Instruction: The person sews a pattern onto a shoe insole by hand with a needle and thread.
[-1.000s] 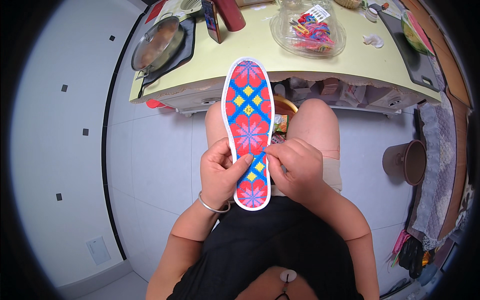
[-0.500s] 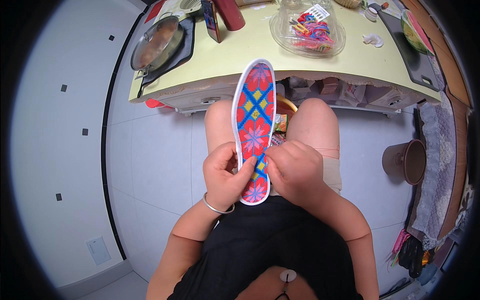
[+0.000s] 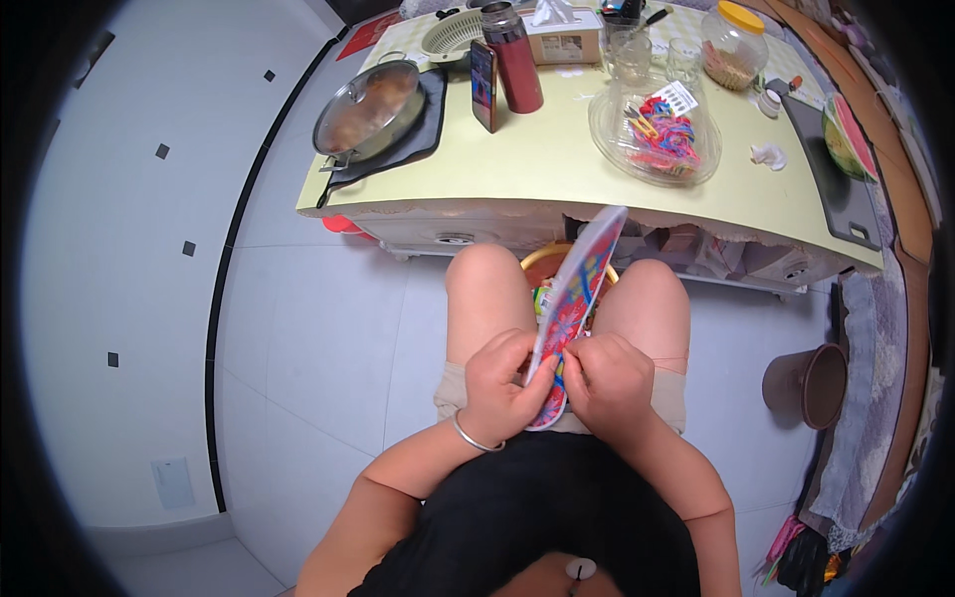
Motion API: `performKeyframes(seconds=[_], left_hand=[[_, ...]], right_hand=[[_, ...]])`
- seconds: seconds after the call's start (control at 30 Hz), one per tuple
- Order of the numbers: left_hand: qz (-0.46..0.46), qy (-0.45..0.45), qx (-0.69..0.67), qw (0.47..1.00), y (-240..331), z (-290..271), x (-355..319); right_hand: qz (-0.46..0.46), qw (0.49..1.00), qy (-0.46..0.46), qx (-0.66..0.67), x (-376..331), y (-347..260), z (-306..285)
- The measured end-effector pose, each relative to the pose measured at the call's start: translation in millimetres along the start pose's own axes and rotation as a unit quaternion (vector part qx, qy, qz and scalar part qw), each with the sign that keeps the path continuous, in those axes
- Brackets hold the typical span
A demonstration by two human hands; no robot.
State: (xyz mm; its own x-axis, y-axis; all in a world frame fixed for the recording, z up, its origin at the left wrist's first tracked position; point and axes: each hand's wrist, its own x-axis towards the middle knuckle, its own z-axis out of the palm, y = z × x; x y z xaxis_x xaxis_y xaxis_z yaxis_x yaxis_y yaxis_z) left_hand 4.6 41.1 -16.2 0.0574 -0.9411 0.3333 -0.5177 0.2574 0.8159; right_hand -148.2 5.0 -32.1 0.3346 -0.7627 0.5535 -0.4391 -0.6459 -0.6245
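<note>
A shoe insole (image 3: 587,276) with a white rim and a red, blue and yellow cross-stitch pattern stands tilted above my lap, its toe end pointing at the table. My left hand (image 3: 500,386) is closed round its narrower lower part, thumb lying on the patterned face. At the opposite edge my right hand (image 3: 614,380) is closed in a pinch against the same face. Whatever its fingertips hold is hidden. Between my knees stands a yellow-rimmed container (image 3: 540,263), partly covered by the insole.
On the table (image 3: 542,169) ahead are a lidded pan (image 3: 368,109), a propped phone (image 3: 484,88), a red flask (image 3: 515,65), a clear plastic container (image 3: 609,159) with colourful threads (image 3: 667,139), and a jar (image 3: 734,50). A brown bin (image 3: 824,386) stands on the floor at right.
The insole has turned from facing up to nearly edge-on, its toe end leaning right. Both hands keep their places on it. The view has tilted up, showing more of the table.
</note>
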Motion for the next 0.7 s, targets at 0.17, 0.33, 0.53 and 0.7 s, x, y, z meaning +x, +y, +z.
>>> performKeyframes(seconds=[0.17, 0.33, 0.53, 0.7], left_hand=[[-0.04, 0.013, -0.086, 0.995, -8, -10, 5], [-0.186, -0.101, -0.384, 0.899, -22, -12, 0], [-0.179, -0.112, -0.389, 0.897, -27, -14, -1], [-0.173, -0.101, -0.373, 0.906, -24, -14, -5]], right_hand=[[0.16, 0.976, 0.045, 0.139, 5, 1, -9], [0.414, 0.771, -0.018, 0.484, 3, 16, -4], [0.516, 0.535, -0.023, 0.669, -5, 15, 17], [0.48, 0.538, 0.02, 0.693, -3, 6, 24]])
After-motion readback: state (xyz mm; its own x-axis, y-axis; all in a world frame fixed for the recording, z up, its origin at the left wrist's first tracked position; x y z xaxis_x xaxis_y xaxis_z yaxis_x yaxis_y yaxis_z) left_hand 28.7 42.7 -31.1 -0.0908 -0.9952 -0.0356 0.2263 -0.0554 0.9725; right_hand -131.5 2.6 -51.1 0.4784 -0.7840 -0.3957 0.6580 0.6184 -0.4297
